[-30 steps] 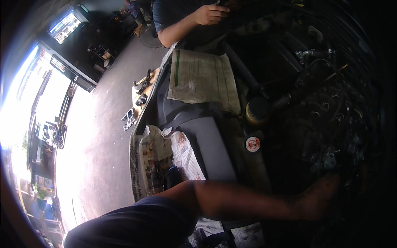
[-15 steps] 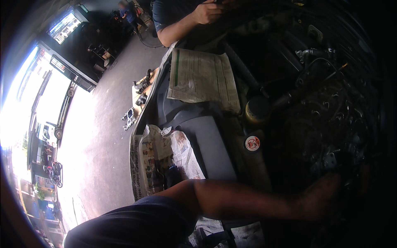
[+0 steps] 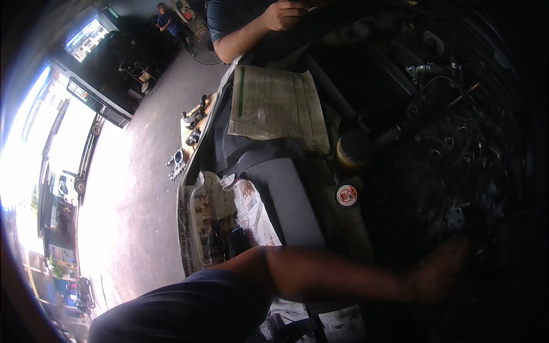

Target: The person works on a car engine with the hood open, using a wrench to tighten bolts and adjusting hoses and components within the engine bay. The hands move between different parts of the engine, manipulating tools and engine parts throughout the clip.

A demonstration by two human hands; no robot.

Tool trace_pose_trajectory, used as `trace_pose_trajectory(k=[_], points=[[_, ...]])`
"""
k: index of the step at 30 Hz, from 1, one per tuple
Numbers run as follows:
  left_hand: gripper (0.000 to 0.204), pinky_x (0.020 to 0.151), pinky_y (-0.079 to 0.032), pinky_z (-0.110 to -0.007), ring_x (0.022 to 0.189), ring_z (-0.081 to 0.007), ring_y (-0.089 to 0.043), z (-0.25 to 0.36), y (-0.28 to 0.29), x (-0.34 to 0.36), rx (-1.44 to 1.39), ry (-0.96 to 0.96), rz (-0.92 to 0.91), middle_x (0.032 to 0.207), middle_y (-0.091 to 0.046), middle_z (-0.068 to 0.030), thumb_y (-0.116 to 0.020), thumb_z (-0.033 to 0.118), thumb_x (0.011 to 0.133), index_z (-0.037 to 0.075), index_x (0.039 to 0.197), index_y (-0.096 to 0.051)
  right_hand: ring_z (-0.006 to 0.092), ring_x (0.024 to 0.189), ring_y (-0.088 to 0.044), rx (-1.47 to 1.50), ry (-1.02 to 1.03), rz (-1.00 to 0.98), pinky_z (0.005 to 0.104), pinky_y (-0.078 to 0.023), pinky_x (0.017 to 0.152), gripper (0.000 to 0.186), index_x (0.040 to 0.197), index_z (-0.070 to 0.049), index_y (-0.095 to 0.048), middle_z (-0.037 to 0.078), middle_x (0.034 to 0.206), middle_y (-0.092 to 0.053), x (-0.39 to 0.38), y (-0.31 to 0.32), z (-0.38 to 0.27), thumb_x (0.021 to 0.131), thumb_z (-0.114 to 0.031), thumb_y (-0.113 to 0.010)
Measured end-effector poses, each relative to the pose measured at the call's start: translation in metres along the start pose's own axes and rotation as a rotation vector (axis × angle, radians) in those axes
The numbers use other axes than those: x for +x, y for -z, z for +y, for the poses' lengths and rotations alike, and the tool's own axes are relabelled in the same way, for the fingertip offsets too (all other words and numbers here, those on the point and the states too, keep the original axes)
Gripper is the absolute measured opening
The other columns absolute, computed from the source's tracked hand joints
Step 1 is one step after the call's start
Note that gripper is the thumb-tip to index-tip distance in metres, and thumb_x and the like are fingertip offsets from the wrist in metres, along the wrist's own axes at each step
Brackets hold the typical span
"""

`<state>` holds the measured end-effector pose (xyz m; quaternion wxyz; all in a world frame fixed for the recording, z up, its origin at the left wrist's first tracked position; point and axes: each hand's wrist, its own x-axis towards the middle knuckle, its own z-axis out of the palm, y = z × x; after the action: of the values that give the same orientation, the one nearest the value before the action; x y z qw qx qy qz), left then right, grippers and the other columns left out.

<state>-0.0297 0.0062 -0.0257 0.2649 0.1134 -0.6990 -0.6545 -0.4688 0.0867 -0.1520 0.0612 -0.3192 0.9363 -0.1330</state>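
Observation:
My left arm reaches from the lower left across the front of an open engine bay. My left hand (image 3: 437,277) is low in the dark, beside the engine (image 3: 452,154) and just below a small bright metal bracket (image 3: 455,218). Shadow hides its fingers, so whether it holds anything does not show. A faint reddish shape to its right is too dark to make out. My right hand cannot be seen. Nearer the middle are a round cap with a red-and-white warning label (image 3: 346,195) and a reservoir with a dark lid (image 3: 353,150).
Newspaper (image 3: 277,103) and more crumpled sheets (image 3: 251,206) lie over the car's front edge, around a black plastic cover (image 3: 286,194). Across the bay, another person's arm (image 3: 246,43) rests on the edge. Metal parts (image 3: 177,163) lie on cardboard beyond the car.
The view has shifted slightly. My left arm stays nearly in place. A person in the background shows more clearly, and a motorcycle outside at far left appears lower in the picture.

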Motion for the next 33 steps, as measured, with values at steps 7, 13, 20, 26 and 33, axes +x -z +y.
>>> trace_pose_trajectory(k=[7, 13, 20, 26, 33], points=[[0.043, 0.086, -0.051, -0.049, 0.101, -0.0432, -0.059, -0.011, -0.006, -0.001, 0.011, -0.241, 0.122, 0.110, -0.058, -0.0252, -0.076, 0.014, 0.087, -0.003, 0.115, -0.049, 0.0304, 0.100, -0.074, 0.002, 0.020, -0.009, 0.0484, -0.055, 0.094, 0.029, 0.108, -0.005, -0.072, 0.019, 0.104, -0.075, 0.004, -0.005, -0.010, 0.089, -0.026, -0.067], [0.045, 0.087, -0.050, -0.050, 0.103, -0.0423, -0.059, -0.004, -0.005, 0.000, -0.243, -0.131, 0.054, 0.113, -0.057, -0.0248, -0.076, 0.013, 0.086, -0.003, 0.119, -0.050, 0.0303, 0.101, -0.073, 0.010, 0.029, -0.013, 0.0480, -0.055, 0.095, 0.031, 0.110, -0.005, -0.072, 0.019, 0.106, -0.075, 0.004, -0.007, -0.014, 0.089, -0.027, -0.068], [0.043, 0.089, -0.049, -0.049, 0.104, -0.0414, -0.058, -0.003, -0.005, 0.002, -0.237, -0.024, -0.035, 0.113, -0.057, -0.0244, -0.075, 0.013, 0.087, -0.003, 0.117, -0.050, 0.0301, 0.102, -0.073, 0.015, 0.044, -0.017, 0.0474, -0.055, 0.095, 0.034, 0.113, -0.005, -0.072, 0.019, 0.107, -0.075, 0.007, -0.012, -0.022, 0.089, -0.029, -0.068], [0.040, 0.090, -0.048, -0.047, 0.104, -0.0398, -0.056, -0.010, -0.016, 0.002, -0.333, -0.076, 0.058, 0.112, -0.055, -0.0232, -0.073, 0.013, 0.088, -0.004, 0.117, -0.051, 0.0300, 0.102, -0.073, 0.020, 0.045, -0.016, 0.0469, -0.055, 0.095, 0.036, 0.115, -0.006, -0.072, 0.020, 0.109, -0.075, 0.007, -0.011, -0.025, 0.089, -0.030, -0.069], [0.039, 0.089, -0.050, -0.048, 0.104, -0.0409, -0.058, -0.009, -0.011, 0.001, -0.230, -0.127, 0.042, 0.112, -0.058, -0.0244, -0.073, 0.013, 0.089, -0.004, 0.118, -0.053, 0.0299, 0.103, -0.073, 0.019, 0.053, -0.024, 0.0464, -0.055, 0.095, 0.039, 0.118, -0.006, -0.071, 0.020, 0.111, -0.075, 0.008, -0.011, -0.027, 0.090, -0.031, -0.069]])
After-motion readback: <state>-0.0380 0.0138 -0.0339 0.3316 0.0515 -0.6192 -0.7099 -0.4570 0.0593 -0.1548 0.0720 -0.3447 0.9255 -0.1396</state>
